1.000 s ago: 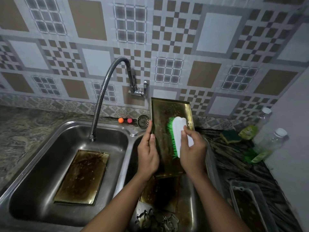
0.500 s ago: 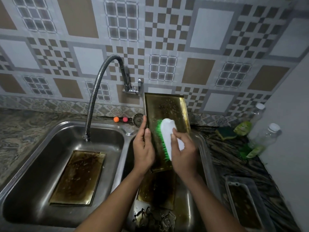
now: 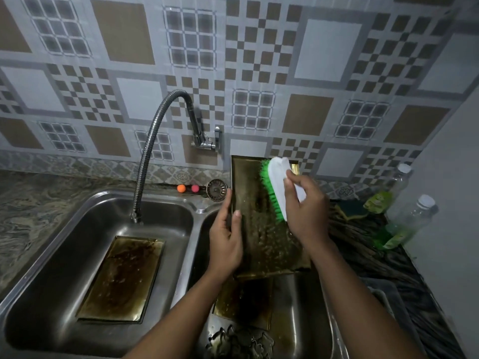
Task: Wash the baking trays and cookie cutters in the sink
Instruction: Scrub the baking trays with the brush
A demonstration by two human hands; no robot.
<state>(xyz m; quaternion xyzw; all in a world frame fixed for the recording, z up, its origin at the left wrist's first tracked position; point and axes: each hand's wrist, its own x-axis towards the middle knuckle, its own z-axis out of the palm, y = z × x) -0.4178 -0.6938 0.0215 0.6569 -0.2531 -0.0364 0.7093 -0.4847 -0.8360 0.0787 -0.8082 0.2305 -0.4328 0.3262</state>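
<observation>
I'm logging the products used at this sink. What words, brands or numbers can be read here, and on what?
No text is readable in this view.
Nearer bottle: green label, too blurred to read.
Farther bottle: green label, too blurred to read.
Upright tray and scrub brush: no writing shows.

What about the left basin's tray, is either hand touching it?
No, the flat tray lies alone; left hand grips the raised tray, right hand the brush.
</observation>
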